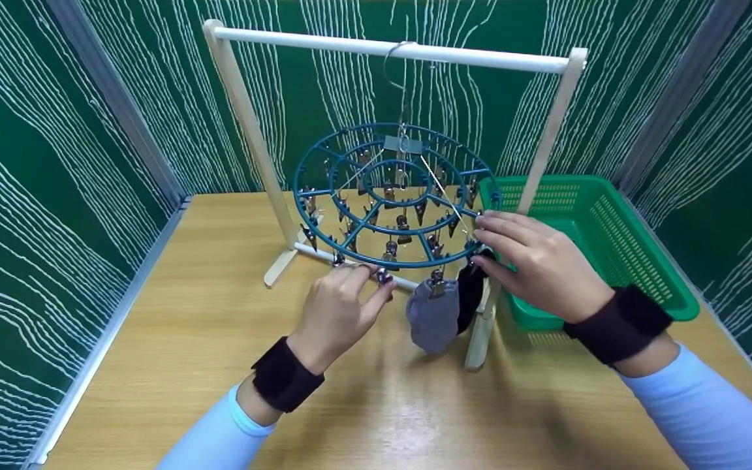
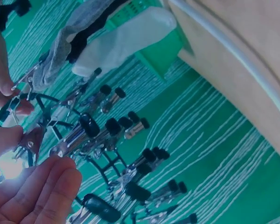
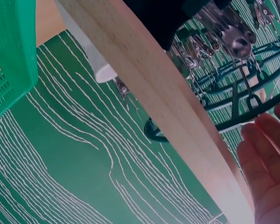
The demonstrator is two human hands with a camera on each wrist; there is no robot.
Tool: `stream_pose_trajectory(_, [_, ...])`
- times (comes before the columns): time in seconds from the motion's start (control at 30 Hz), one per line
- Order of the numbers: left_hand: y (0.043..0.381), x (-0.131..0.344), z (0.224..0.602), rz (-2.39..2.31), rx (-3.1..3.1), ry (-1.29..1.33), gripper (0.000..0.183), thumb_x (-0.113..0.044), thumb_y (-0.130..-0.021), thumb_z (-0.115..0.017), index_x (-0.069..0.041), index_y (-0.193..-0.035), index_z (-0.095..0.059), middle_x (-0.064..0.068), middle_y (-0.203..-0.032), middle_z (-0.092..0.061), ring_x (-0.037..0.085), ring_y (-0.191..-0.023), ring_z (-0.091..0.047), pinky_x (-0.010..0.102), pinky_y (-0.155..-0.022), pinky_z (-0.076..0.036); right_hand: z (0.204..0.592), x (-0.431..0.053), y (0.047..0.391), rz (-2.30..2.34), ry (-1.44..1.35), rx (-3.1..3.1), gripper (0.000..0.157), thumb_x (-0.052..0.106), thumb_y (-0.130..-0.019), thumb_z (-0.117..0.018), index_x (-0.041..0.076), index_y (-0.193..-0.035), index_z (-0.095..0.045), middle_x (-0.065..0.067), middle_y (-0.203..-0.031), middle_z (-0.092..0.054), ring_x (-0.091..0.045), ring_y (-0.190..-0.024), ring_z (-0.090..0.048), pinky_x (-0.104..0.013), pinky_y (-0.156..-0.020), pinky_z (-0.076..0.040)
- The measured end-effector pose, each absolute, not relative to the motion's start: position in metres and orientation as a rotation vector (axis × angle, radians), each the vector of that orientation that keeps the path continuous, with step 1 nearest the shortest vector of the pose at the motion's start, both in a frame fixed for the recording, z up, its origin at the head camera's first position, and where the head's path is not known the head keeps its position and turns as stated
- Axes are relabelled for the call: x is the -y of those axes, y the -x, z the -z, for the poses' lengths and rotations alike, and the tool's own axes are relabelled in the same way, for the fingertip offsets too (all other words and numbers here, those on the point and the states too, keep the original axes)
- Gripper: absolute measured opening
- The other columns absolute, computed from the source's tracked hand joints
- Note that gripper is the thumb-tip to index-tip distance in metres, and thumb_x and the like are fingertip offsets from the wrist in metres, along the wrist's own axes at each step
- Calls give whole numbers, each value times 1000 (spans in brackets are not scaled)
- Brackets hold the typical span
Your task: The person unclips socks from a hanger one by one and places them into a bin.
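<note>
A round blue-green clip hanger (image 1: 376,264) hangs by its hook from the white bar of a wooden stand. At the ring's near edge my left hand (image 1: 340,310) pinches a metal clip (image 1: 384,277) between thumb and fingers. My right hand (image 1: 539,261) holds the ring's right edge, thumb below and fingers above; in the right wrist view its fingertips (image 3: 266,123) lie at the rim. Between the hands, a grey sock (image 1: 433,320) hangs from a clip, with a black sock (image 1: 472,294) beside it. The left wrist view also shows a white sock (image 2: 126,44).
Behind my right hand a green plastic basket (image 1: 650,261) stands on the wooden table (image 1: 219,365). The stand's right leg (image 1: 555,130) rises close to that hand. Several more clips (image 2: 116,126) dangle from the rings. Green walls with white lines surround the table.
</note>
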State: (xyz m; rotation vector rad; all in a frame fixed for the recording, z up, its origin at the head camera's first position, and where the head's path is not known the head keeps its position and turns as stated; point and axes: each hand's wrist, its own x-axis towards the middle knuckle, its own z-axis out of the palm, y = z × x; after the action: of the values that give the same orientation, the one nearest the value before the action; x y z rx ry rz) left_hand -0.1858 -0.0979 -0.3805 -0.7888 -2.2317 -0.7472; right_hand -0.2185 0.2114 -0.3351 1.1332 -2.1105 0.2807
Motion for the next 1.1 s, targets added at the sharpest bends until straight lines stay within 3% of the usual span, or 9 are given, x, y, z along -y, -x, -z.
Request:
stream_pose_trajectory(0.2, [182, 101, 375, 617, 2115, 820, 18, -16, -93, -87, -3, -96, -75, 7, -86, -79, 23, -74, -73, 32, -68, -63, 339, -209, 221, -309, -1121, 2092, 34, -2, -85, -89, -6, -117, -79, -25, -120, -79, -42, -114, -76, -56, -95, -63])
stream_pose_trajectory(0.4, [183, 101, 365, 407, 1855, 858, 20, -19, -91, -87, -6, -92, -72, 5, -82, -70, 23, -73, -61, 30, -65, -52, 337, -207, 220, -319, -1125, 2060, 32, -4, -85, -88, -6, -116, -79, -24, -114, -80, -41, -109, -78, -54, -93, -64])
stream_pose_trajectory(0.57, [187, 99, 357, 216, 1760, 885, 20, -22, -100, -78, -5, -112, -78, 10, -105, -75, 29, -98, -67, 38, -84, -58, 338, -205, 218, -334, -1123, 2057, 28, -3, -87, -87, -5, -114, -80, -24, -111, -81, -40, -106, -78, -53, -93, -65])
stream_pose_trajectory(0.67, [189, 97, 354, 147, 1767, 901, 23, -18, -100, -78, -5, -118, -80, 10, -113, -79, 29, -108, -71, 39, -95, -60, 339, -201, 217, -378, -1132, 2019, 25, -2, -87, -86, -5, -112, -80, -23, -109, -81, -41, -103, -79, -54, -89, -65])
stream_pose_trajectory(0.83, [192, 100, 353, 100, 1789, 903, 23, -6, -92, -84, -4, -114, -83, 8, -106, -83, 25, -101, -75, 36, -93, -62, 340, -194, 216, -413, -1152, 1934, 15, 7, -101, -77, -2, -111, -82, -21, -105, -82, -39, -97, -79, -54, -85, -65])
stream_pose_trajectory(1.1, [195, 108, 352, 117, 1801, 896, 18, 3, -92, -81, -2, -110, -84, 9, -101, -83, 24, -94, -77, 36, -90, -65, 338, -190, 213, -422, -1142, 1916, 29, 24, -110, -68, -1, -113, -82, -20, -107, -82, -38, -99, -78, -53, -87, -65])
